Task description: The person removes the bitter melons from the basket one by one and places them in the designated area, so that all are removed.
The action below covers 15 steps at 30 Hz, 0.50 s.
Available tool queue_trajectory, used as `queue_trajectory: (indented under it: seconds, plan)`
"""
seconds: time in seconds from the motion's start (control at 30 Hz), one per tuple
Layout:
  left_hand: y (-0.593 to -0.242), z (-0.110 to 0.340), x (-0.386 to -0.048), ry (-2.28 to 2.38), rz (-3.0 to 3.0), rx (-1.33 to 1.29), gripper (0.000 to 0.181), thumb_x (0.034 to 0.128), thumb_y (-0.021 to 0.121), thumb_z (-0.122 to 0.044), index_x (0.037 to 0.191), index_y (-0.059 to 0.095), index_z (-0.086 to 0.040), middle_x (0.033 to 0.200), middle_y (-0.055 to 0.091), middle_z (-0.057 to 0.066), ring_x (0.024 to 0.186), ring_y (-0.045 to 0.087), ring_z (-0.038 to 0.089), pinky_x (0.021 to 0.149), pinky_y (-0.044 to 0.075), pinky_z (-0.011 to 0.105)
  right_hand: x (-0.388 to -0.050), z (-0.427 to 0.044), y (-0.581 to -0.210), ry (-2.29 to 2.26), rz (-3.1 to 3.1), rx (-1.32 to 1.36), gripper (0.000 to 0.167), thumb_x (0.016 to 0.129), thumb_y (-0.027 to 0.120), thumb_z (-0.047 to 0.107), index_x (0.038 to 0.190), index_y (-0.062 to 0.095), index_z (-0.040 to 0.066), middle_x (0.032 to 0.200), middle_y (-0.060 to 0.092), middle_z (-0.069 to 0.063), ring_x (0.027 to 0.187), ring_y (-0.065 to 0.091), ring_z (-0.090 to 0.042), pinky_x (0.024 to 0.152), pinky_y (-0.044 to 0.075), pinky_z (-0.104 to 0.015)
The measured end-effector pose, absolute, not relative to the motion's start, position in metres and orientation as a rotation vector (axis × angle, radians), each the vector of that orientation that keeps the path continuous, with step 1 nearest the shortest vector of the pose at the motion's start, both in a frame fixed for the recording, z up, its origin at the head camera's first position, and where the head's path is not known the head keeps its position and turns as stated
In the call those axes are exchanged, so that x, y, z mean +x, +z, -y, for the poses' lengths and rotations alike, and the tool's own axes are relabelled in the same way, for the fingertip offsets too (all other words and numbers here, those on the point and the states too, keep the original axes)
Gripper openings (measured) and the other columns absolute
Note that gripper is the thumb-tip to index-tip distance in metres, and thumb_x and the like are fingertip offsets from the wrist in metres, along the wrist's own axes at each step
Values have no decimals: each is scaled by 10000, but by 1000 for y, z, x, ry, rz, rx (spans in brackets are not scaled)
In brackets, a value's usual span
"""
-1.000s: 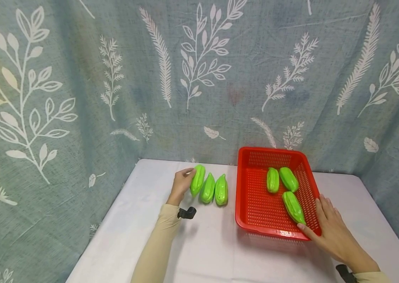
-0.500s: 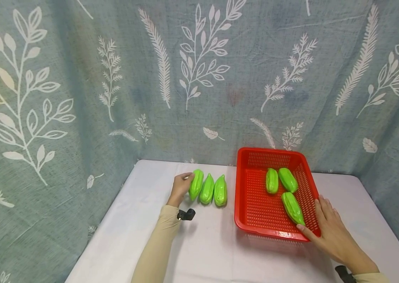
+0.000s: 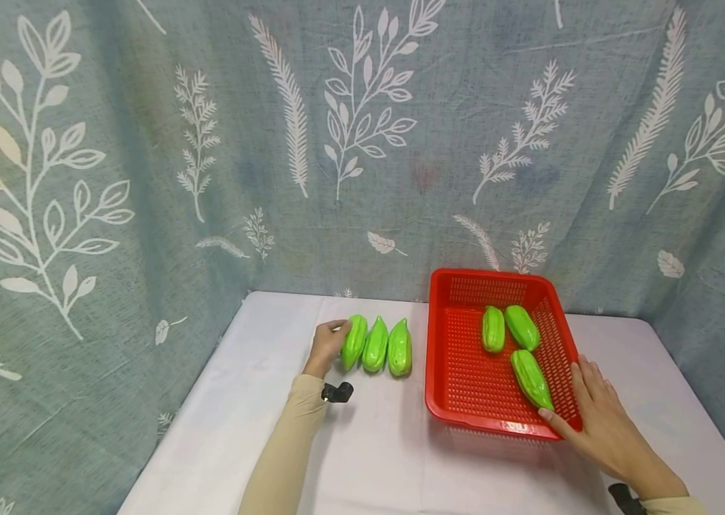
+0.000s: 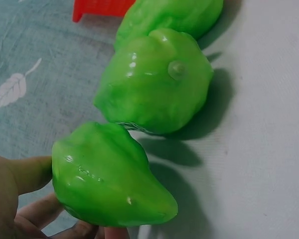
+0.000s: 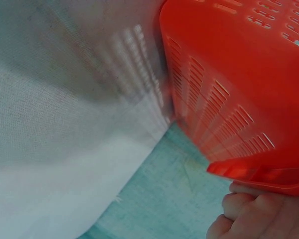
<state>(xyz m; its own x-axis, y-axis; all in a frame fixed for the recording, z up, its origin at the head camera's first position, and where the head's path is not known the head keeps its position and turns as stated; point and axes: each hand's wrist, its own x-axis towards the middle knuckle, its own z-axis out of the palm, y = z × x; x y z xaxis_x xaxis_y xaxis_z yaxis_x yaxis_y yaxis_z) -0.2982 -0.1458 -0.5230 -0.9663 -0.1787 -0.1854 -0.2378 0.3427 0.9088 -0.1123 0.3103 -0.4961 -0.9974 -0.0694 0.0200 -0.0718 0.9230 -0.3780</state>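
One veg (image 3: 354, 343) in L hand (image 3: 327, 346) poss. touches tbl (image 3: 369, 443).

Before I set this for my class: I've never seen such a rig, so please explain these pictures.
No machine: a person's bare left hand and right hand do the work. The wide view looks down from the head; the two close ones come from the wrists. On the white table stands a red basket with three green vegetables inside; three more lie in a row to its left. The left hand grips the leftmost one. The right hand rests on the basket's rim.
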Motion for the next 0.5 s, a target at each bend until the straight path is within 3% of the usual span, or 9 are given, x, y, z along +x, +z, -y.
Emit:
queue_trajectory:
  seconds: [0.33,0.5]
  plan:
    - [-535,147,-305,1710,-2542,-405,418,1051,587,-298,1345,660,-11,1219,685,202,972,645,202,762,522,254,-113,-311,-496,609,3078,108,1134,962,558,653,1622,-20,-66,1683,0,-356,1563,-12,-548,1190,130,-780]
    - [-536,145,-304,1685,-2555,-405,424,1057,575,-308,1362,650,-22,1248,687,211,1036,667,240,816,541,299,-112,-311,-496,605,3060,129,1119,967,565,636,1622,-7,-68,1684,14,-355,1560,23,-551,1191,137,-776]
